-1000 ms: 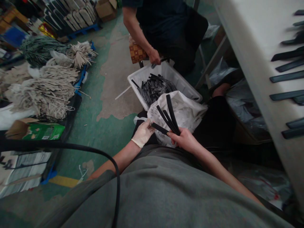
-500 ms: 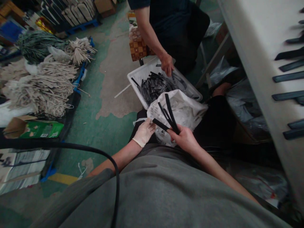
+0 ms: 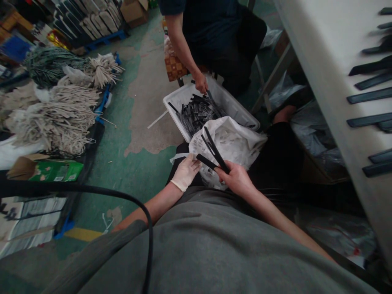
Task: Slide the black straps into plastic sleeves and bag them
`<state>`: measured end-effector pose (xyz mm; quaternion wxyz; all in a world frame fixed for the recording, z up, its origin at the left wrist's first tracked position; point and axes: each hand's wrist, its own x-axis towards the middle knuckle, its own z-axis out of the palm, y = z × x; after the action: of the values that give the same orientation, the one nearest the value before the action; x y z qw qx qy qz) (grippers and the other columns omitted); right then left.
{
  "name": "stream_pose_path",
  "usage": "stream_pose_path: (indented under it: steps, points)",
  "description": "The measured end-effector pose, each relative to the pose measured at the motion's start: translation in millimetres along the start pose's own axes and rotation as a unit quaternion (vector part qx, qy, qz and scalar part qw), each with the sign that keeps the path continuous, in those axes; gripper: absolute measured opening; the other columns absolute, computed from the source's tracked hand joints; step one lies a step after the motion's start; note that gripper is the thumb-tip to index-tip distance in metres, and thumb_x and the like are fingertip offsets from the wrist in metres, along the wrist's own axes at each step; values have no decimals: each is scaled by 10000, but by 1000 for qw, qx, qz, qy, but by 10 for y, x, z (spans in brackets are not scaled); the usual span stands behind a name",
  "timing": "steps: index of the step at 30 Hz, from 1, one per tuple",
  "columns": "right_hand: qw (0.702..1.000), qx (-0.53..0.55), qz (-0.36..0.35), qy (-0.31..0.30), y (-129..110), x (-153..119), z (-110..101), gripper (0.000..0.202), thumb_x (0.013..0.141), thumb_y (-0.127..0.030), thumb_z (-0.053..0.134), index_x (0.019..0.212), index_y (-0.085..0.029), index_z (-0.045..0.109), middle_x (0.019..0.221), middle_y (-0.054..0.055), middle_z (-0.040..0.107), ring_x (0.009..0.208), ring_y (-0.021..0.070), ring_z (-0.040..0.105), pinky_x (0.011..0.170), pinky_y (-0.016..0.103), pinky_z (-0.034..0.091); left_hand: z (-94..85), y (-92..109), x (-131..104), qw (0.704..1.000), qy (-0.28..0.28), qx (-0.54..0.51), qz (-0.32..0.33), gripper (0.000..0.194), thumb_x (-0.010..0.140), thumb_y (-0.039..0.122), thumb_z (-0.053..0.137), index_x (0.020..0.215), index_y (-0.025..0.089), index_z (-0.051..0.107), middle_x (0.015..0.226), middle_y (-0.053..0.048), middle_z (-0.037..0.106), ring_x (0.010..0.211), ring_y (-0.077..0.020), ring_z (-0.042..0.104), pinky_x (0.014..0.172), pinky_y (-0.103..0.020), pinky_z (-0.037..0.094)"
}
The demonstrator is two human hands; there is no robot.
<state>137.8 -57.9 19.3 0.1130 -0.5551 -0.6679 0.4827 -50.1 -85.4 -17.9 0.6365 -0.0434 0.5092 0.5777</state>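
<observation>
My left hand, in a pale glove, pinches a whitish translucent strip beside the end of a black strip. Several black strips fan out from my right hand, whose fingers are closed round their lower ends. One of them points left toward my gloved fingertips. Beneath both hands, on my lap, lies a white bag with pale pieces in it. Just beyond it, a white bin holds a heap of black strips.
Another person's hand reaches into the bin's far side, holding a dark strip. At right, a white table bears black strips. Cord bundles lie on the left. A black cable crosses the lower left.
The other person's hand has moved left over the bin and now holds a dark strip. The strips in my right hand have tilted left and closer together. My left hand is nearly unmoved.
</observation>
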Motion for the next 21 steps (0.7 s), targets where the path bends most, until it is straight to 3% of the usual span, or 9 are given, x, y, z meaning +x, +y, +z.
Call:
stream_pose_path:
  steps: [6, 14, 21]
  points:
    - [998, -42, -13, -50, 9, 0, 42, 222, 860, -393, 537, 723, -221, 565, 589, 6, 651, 548, 169, 587, 528, 260, 355, -9, -22, 15, 1000, -8, 5, -5, 194, 788, 324, 744, 850, 171, 643, 864, -42, 701, 846, -160, 661, 857, -299, 482]
    - [1000, -6, 4, 10, 25, 3, -28, 231, 857, -407, 529, 727, -221, 571, 569, 5, 643, 536, 172, 583, 529, 265, 366, 10, 9, -10, 1000, 18, 2, -8, 198, 769, 323, 761, 789, 181, 625, 783, -2, 661, 794, -139, 642, 864, -295, 455]
    - [1000, -21, 2, -21, 27, 16, -11, 224, 860, -389, 531, 716, -218, 556, 595, 5, 655, 546, 165, 586, 537, 263, 365, 16, -25, -13, 1000, 4, 20, -5, 214, 760, 324, 765, 819, 173, 626, 776, -12, 663, 740, -129, 630, 820, -282, 474]
